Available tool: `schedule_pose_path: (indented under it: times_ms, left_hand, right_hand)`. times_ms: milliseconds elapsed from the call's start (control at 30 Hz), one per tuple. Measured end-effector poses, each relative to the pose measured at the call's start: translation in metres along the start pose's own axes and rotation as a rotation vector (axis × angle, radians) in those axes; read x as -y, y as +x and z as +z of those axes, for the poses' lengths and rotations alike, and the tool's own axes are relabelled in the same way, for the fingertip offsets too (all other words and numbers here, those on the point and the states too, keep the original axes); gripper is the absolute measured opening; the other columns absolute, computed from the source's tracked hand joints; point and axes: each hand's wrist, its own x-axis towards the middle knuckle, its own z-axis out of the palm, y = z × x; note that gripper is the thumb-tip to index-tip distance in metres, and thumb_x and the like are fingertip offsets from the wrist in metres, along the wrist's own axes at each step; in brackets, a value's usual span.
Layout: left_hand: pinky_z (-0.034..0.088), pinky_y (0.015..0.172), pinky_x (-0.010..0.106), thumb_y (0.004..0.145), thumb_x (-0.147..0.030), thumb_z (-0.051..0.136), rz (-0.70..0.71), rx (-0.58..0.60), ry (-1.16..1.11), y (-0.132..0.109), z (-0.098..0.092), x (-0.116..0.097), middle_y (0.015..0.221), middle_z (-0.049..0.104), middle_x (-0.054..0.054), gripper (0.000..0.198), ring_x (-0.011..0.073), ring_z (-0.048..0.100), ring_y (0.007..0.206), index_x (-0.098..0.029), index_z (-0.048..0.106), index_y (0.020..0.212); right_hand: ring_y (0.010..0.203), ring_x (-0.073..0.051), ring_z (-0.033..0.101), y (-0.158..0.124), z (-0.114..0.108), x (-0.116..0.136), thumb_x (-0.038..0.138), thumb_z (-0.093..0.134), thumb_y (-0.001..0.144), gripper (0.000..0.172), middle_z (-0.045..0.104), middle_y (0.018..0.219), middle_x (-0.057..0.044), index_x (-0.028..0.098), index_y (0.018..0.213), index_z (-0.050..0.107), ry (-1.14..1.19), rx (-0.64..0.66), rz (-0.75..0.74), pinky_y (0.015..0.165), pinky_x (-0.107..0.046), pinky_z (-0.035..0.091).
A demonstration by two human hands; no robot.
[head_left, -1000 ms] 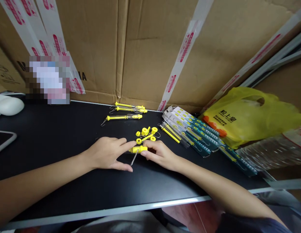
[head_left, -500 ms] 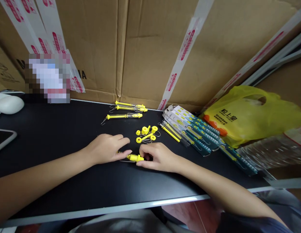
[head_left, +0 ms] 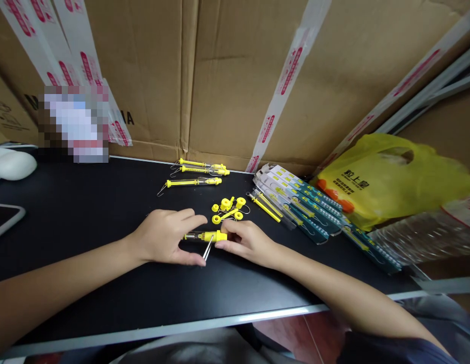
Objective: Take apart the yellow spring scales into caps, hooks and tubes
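My right hand (head_left: 247,243) pinches the yellow end of a small yellow tool (head_left: 207,236) with a thin metal wire, lying on the black table (head_left: 87,212). My left hand (head_left: 167,236) rests beside it, fingers curled round the tool's other end, thumb at the wire tip. Just beyond the hands lies a cluster of loose yellow parts (head_left: 228,210). Three assembled yellow tools (head_left: 197,174) lie further back near the cardboard wall.
Stacked packaged tools (head_left: 299,205) fan out at the right, beside a yellow plastic bag (head_left: 390,182) and clear plastic wrap (head_left: 420,237). Cardboard boxes (head_left: 235,76) wall the back. A white object (head_left: 13,164) and a tablet corner (head_left: 5,217) sit far left.
Both hands worked the yellow tool on the table: it shifted toward me, then back up slightly, and its metal wire now points down toward my left thumb.
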Motion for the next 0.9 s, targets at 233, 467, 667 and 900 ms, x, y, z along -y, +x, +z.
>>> schedule_pose_path:
  times_ms: [233,467,667,900]
  left_hand:
    - [0.043,0.058,0.026,0.089,-0.063,0.026,-0.009,0.024,0.018,0.0,0.003,-0.001,0.088,0.064,0.002,0.056,0.0164,0.064,0.072,-0.021,0.054,0.113]
    - [0.047,0.073,0.026,0.083,-0.072,0.028,0.082,-0.054,-0.14,-0.001,0.001,-0.003,0.105,0.062,0.006,0.07,0.0185,0.062,0.091,-0.02,0.044,0.126]
    - [0.045,0.069,0.025,0.095,-0.039,0.036,0.044,-0.036,-0.022,0.001,0.009,-0.005,0.095,0.064,0.0,0.032,0.0152,0.063,0.086,-0.023,0.048,0.12]
    - [0.042,0.056,0.024,0.096,-0.036,0.033,0.035,0.021,0.037,0.003,0.011,-0.001,0.085,0.065,-0.001,0.026,0.0146,0.065,0.071,-0.022,0.05,0.108]
  right_hand:
    - [0.056,-0.008,0.04,0.002,-0.002,-0.003,0.043,0.044,0.092,0.035,0.042,0.063,0.003,0.018,0.068,0.045,0.016,-0.101,-0.009,0.055,-0.02,0.031]
    - [0.054,-0.008,0.038,-0.001,0.0,-0.003,0.041,0.053,0.087,0.031,0.044,0.06,0.004,0.018,0.068,0.044,0.042,-0.154,-0.006,0.053,-0.02,0.03]
    - [0.055,-0.008,0.037,-0.001,0.001,-0.003,0.038,0.052,0.089,0.028,0.043,0.061,0.005,0.019,0.07,0.043,0.112,-0.172,-0.012,0.054,-0.02,0.03]
    - [0.058,-0.009,0.039,-0.001,0.002,-0.008,0.037,0.042,0.094,0.03,0.042,0.065,0.003,0.019,0.071,0.042,0.039,-0.194,-0.064,0.056,-0.021,0.032]
